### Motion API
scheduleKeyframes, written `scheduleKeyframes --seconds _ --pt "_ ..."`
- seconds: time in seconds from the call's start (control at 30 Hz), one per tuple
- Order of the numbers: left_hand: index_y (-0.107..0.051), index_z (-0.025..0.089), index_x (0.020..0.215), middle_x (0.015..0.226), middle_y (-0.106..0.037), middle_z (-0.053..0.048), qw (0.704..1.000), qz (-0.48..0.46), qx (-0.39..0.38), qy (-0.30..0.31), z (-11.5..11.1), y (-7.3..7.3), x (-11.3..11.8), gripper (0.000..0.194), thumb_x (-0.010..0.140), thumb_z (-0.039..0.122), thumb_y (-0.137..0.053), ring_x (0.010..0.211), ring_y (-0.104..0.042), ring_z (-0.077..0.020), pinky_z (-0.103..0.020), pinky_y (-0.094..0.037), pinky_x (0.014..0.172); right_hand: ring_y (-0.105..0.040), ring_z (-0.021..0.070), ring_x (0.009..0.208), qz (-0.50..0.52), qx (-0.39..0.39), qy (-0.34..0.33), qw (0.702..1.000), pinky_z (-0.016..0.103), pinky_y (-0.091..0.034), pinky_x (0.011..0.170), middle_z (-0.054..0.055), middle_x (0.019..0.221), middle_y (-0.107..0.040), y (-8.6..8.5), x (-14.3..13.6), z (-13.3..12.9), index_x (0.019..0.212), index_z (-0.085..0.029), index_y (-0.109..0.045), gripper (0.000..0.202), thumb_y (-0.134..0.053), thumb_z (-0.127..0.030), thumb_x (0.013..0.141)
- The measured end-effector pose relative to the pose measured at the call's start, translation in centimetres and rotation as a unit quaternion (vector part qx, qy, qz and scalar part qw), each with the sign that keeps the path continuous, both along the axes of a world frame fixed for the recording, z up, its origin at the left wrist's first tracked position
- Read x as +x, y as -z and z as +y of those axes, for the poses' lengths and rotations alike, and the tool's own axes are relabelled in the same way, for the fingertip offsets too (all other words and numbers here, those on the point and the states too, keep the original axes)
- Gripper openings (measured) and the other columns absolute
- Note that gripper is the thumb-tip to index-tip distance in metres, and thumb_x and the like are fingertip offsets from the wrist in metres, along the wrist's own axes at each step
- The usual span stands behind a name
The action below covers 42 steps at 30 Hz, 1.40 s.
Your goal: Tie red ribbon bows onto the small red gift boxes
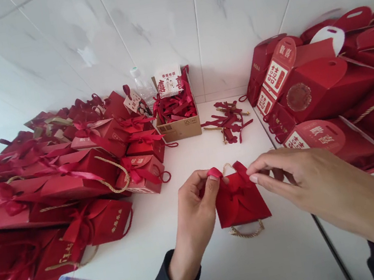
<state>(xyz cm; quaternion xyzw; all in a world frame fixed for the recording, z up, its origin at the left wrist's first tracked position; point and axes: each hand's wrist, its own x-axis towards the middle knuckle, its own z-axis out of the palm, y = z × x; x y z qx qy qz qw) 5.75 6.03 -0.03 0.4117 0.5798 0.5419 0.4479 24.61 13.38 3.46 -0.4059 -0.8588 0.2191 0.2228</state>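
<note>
A small red gift box (242, 207) with rope handles stands on the white table (215, 260), a red ribbon tied in a bow across its top. My left hand (198, 205) pinches the left loop of the ribbon between thumb and index finger. At the bow's right side, my right hand (287, 175) has its thumb and index finger closed on the other part of the ribbon. One rope handle lies in front of the box, and part of another shows behind it.
Many red boxes with bows (83, 168) are piled on the left. A cardboard box (181, 129) of red ribbons, a plastic bottle (141, 85) and loose ribbon pieces (229, 120) are at the back. Larger red boxes (328, 81) stack up on the right.
</note>
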Motion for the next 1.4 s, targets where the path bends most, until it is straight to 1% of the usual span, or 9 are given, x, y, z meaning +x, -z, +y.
scheduleKeyframes --seconds 0.2,0.37,0.5,0.6,0.87,1.0,1.23,1.33,1.4 --pt "-0.059 0.020 0.091 0.079 -0.080 -0.002 0.993 -0.118 -0.003 0.022 0.0 -0.7 0.3 0.012 0.101 0.026 -0.061 0.070 -0.072 -0.0115 -0.019 -0.055 0.069 -0.062 0.0148 0.048 -0.063 0.031 -0.024 0.997 0.028 -0.041 0.046 -0.005 0.062 -0.069 0.0 0.2 -1.2 0.079 -0.026 -0.072 0.017 -0.061 -0.017 0.089" --pt "-0.059 0.019 0.090 0.084 -0.081 -0.003 0.993 -0.119 0.004 0.025 0.1 -0.6 0.5 0.014 0.103 0.025 -0.059 0.074 -0.073 -0.0120 -0.020 -0.057 0.072 -0.069 0.0199 0.066 -0.057 0.071 -0.034 0.995 0.032 -0.046 0.059 0.001 0.079 -0.074 0.3 0.0 -1.6 0.081 -0.024 -0.068 0.015 -0.059 -0.021 0.093" --pt "-0.057 0.019 0.091 0.088 -0.081 -0.005 0.992 -0.124 0.002 0.032 0.0 -0.7 0.4 0.014 0.102 0.027 -0.059 0.079 -0.074 -0.0138 -0.025 -0.058 0.079 -0.065 0.0221 0.050 -0.171 0.003 -0.006 0.985 0.034 -0.032 0.049 0.001 0.062 -0.069 0.3 0.0 -1.8 0.087 -0.025 -0.066 0.021 -0.048 -0.024 0.099" --pt "-0.056 0.020 0.093 0.081 -0.079 -0.003 0.991 -0.125 -0.003 0.040 0.0 -0.7 0.3 0.012 0.102 0.027 -0.058 0.073 -0.071 -0.0122 -0.023 -0.056 0.074 -0.068 0.0246 0.052 -0.217 -0.038 -0.019 0.975 0.035 -0.031 0.049 0.003 0.066 -0.072 0.3 0.2 -2.1 0.085 -0.025 -0.064 0.023 -0.046 -0.024 0.099" --pt "-0.068 0.017 0.089 0.072 -0.065 0.002 0.999 0.000 -0.013 0.044 0.2 -0.6 0.3 0.021 0.100 0.032 -0.059 0.066 -0.056 -0.0098 -0.020 -0.045 0.064 -0.075 0.0171 0.066 -0.011 0.042 -0.084 0.995 0.031 -0.051 0.056 0.001 0.090 -0.080 -0.7 -0.4 -2.1 0.098 -0.025 -0.070 0.027 -0.044 -0.016 0.099" --pt "-0.067 0.017 0.084 0.072 -0.063 0.002 0.995 0.051 -0.016 0.083 0.2 -1.2 0.5 0.021 0.098 0.026 -0.056 0.068 -0.055 -0.0111 -0.021 -0.044 0.063 -0.079 0.0135 0.079 0.044 -0.004 -0.093 0.995 0.023 -0.057 0.068 -0.003 0.098 -0.084 -1.0 -1.6 -1.5 0.102 -0.027 -0.071 0.024 -0.052 -0.013 0.097" --pt "-0.063 0.017 0.079 0.071 -0.057 0.004 0.981 0.081 -0.005 0.175 0.2 -2.0 -0.1 0.019 0.094 0.013 -0.051 0.066 -0.046 -0.0096 -0.021 -0.038 0.061 -0.079 0.0118 0.076 0.071 -0.086 -0.034 0.993 0.017 -0.056 0.057 -0.005 0.094 -0.084 -0.6 -1.9 -1.0 0.101 -0.028 -0.071 0.018 -0.056 -0.019 0.097" --pt "-0.066 0.017 0.089 0.074 -0.055 0.005 0.977 0.086 0.004 0.197 0.3 -2.0 -0.2 0.011 0.097 0.023 -0.059 0.067 -0.043 -0.0098 -0.022 -0.035 0.059 -0.079 0.0119 0.086 0.073 -0.074 -0.042 0.994 0.018 -0.057 0.064 -0.005 0.100 -0.084 -0.6 -1.8 -0.9 0.104 -0.028 -0.074 0.022 -0.055 -0.018 0.099" --pt "-0.064 0.017 0.086 0.074 -0.055 0.004 0.979 0.074 0.004 0.188 0.5 -1.7 -0.3 0.022 0.099 0.033 -0.060 0.067 -0.043 -0.0105 -0.023 -0.036 0.060 -0.078 0.0127 0.096 0.084 -0.063 -0.066 0.992 0.021 -0.060 0.076 -0.003 0.107 -0.082 -0.4 -1.8 -0.9 0.110 -0.028 -0.076 0.027 -0.052 -0.018 0.101"
